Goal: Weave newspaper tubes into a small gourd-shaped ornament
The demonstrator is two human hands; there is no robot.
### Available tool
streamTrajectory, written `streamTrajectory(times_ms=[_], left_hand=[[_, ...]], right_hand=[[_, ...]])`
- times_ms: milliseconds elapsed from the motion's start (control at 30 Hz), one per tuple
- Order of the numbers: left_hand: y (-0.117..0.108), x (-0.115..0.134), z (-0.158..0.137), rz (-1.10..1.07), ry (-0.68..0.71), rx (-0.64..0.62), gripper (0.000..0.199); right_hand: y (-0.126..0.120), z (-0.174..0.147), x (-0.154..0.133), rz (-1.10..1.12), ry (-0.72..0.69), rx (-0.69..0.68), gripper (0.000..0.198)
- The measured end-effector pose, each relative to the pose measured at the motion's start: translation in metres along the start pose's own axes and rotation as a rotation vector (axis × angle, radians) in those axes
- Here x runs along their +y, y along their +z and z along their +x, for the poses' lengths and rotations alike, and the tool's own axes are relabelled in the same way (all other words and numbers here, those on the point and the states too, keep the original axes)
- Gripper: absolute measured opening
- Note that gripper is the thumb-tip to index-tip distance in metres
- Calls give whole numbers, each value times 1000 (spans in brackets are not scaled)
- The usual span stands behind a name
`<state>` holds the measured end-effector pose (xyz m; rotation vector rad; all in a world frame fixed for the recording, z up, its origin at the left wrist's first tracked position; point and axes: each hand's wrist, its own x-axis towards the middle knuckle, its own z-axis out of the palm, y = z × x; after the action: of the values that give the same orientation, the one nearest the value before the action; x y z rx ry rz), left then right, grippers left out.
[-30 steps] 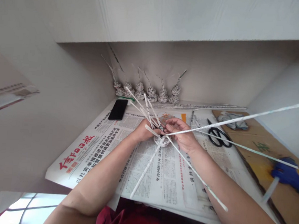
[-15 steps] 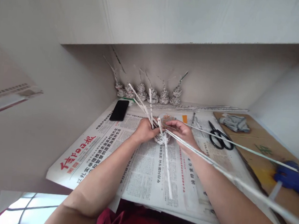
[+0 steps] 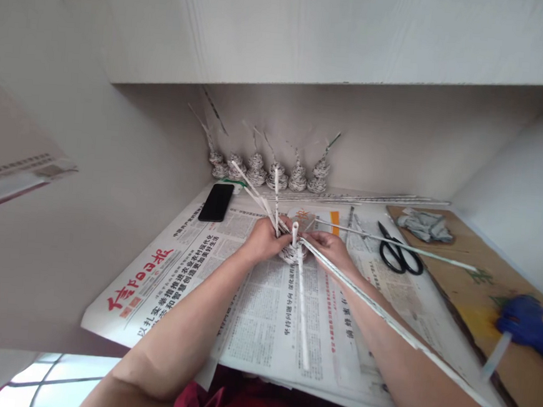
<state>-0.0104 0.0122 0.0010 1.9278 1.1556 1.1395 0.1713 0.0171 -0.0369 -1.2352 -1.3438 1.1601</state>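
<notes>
A small woven piece of rolled newspaper (image 3: 291,254) sits between my hands, with several paper tubes (image 3: 303,312) sticking out in different directions. My left hand (image 3: 268,239) is closed round its left side, thumb across the near edge. At the right side, my right hand (image 3: 328,247) has its fingers pinched together at the base of the tubes; what exactly they grip is partly hidden. One long paper strand (image 3: 376,306) runs from the piece over my right forearm. Another thin tube (image 3: 400,244) slants rightward behind my right hand.
Along the back wall stand several gourd-shaped woven pieces (image 3: 298,175). A phone (image 3: 216,202) lies at the left on the newspaper (image 3: 191,272). To the right are black scissors (image 3: 398,254), a crumpled cloth (image 3: 426,225), cardboard (image 3: 475,295) and a blue glue gun (image 3: 528,324).
My right hand's fingers have closed in and lowered against the woven piece. The thin tube at the right has shifted leftward, its end now short of the glue gun.
</notes>
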Motion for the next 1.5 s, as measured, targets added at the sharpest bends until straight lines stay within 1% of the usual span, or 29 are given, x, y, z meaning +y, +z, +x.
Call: streamTrajectory(times_ms=[67, 133, 200, 300, 500, 567, 667, 800, 867, 1033, 1133, 1200, 1333, 1500], left_hand=[[0, 1, 0, -15, -5, -26, 11], [0, 2, 0, -24, -4, -41, 12], [1, 3, 0, -25, 0, -45, 11], [1, 2, 0, -21, 12, -41, 10], [-1, 0, 1, -50, 21, -71, 9], [-1, 1, 1, -47, 11, -72, 8], [2, 4, 0, -62, 12, -40, 7], [6, 4, 0, -182, 55, -21, 9], [6, 2, 1, -231, 32, -26, 13], [4, -2, 3, -250, -44, 37, 16], [4, -2, 3, -239, -82, 74, 19], [4, -2, 3, -222, -103, 93, 20], [4, 0, 3, -194, -121, 119, 15], [3, 2, 3, -181, -118, 140, 10]], right_hand=[[3, -3, -5, 82, 53, 1, 38], [5, -6, -11, 176, 91, 40, 38], [8, -8, -17, 225, 89, 67, 36], [10, -12, -24, 215, 17, 44, 33], [9, -15, -28, 114, -197, 31, 23], [7, -14, -28, 81, -226, 22, 20], [5, -12, -29, 93, -198, -20, 21], [2, -10, -32, 176, -122, -68, 26], [1, -9, -33, 228, -81, -96, 30], [-2, -9, -35, 245, -21, -167, 34], [-1, -10, -38, 285, 31, -153, 41], [-1, -12, -39, 290, 38, -151, 44], [1, -14, -38, 254, -16, -154, 43], [5, -18, -32, 159, -200, -111, 37]])
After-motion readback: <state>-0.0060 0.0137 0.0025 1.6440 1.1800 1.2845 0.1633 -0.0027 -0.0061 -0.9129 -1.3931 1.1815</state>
